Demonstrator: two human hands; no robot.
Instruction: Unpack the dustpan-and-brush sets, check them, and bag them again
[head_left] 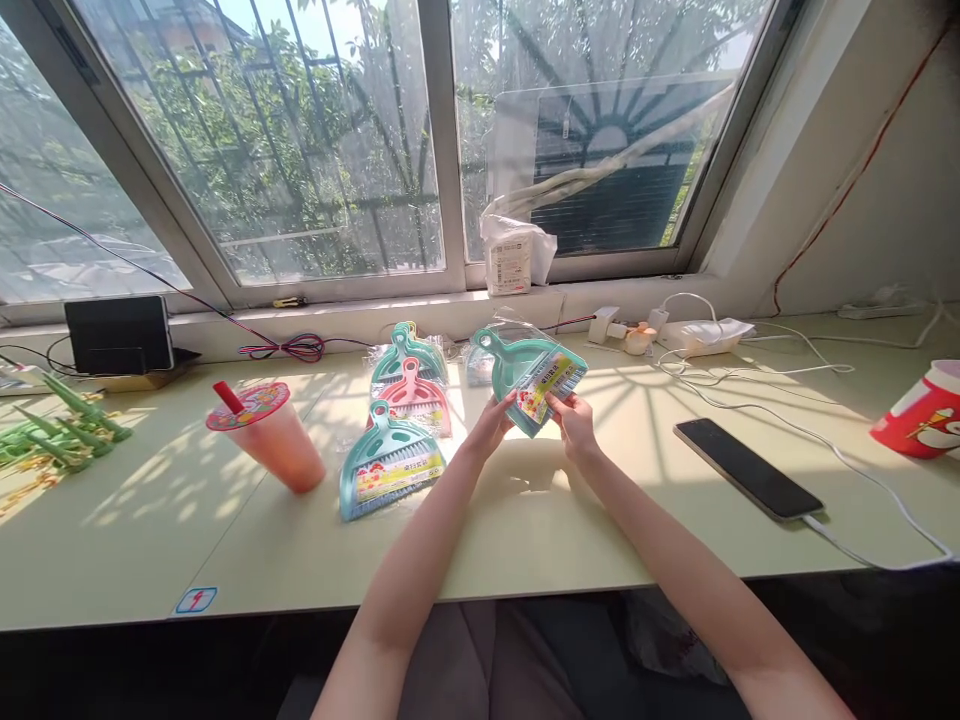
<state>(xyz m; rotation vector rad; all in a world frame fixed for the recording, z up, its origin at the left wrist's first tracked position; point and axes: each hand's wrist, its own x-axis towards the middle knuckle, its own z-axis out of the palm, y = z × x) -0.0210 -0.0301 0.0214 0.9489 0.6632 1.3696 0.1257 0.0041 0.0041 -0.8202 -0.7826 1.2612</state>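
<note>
Between my two hands, a teal dustpan and brush set [517,365] with a yellow printed label is held tilted above the table. My left hand [491,425] grips its lower left edge, and my right hand [574,420] pinches the lower right by the label. Left of my hands lie more packaged sets in clear wrap: a teal one [397,460] nearest me, a pink one [412,390] behind it, and a green one [407,350] farthest back. Behind the held set, another clear-wrapped package [478,362] is partly hidden.
A pink drink cup [281,440] with a red straw stands left of the sets. At right lie a phone [746,468] on a white cable and a red cup [926,415]. A tablet [118,335] and a tissue pack [511,262] are at the back.
</note>
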